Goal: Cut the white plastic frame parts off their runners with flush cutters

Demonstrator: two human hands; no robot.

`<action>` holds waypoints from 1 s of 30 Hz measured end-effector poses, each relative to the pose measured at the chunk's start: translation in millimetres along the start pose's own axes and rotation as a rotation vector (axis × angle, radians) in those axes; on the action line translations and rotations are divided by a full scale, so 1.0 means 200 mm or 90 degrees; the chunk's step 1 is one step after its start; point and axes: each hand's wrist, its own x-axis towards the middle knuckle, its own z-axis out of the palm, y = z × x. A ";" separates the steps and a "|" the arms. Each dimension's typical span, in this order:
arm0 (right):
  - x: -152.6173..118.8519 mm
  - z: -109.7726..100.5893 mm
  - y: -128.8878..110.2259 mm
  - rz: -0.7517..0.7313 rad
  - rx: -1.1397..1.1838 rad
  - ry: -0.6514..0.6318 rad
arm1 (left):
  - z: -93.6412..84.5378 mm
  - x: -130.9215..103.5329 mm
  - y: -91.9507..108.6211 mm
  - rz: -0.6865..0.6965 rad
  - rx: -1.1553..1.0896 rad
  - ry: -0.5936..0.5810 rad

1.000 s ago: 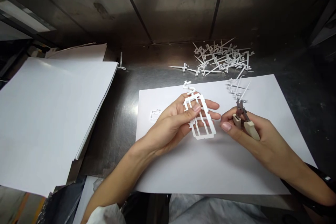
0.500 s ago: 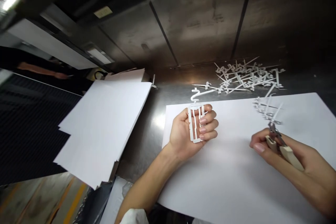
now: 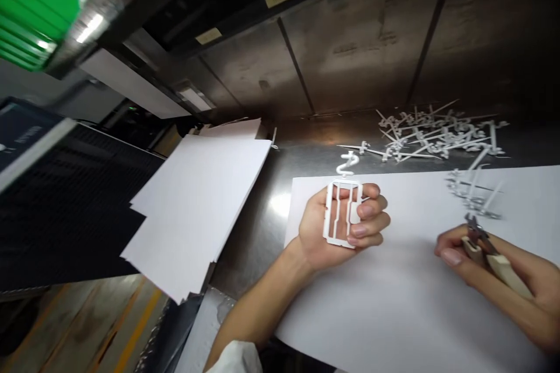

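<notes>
White plastic frame (image 3: 328,213) lies lengthwise across my left hand's (image 3: 312,239) curled fingers, squiggly end pointing away; right hand's (image 3: 481,282) loosely wrapped around the cutters (image 3: 503,271), off to the right.

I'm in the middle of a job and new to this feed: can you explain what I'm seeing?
No robot here: these are a person's two bare hands, seen by a camera worn on the head, facing forward and down. The left hand holds a white frame with a curly piece at its top. The right hand holds cutting pliers. Below, a white sheet lies on a metal worktop. Beyond is a heap of spiky white pieces; stacked sheets lie at left.
</notes>
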 end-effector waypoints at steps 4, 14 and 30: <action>-0.01 -0.03 -0.06 0.077 0.039 -0.081 | 0.00 0.01 -0.01 0.002 0.021 0.028; 0.01 -0.07 0.02 0.017 0.016 -0.133 | -0.03 0.04 -0.04 -0.009 0.028 0.051; 0.04 -0.12 -0.06 0.058 -0.099 -0.156 | 0.00 0.00 -0.09 0.126 0.822 0.115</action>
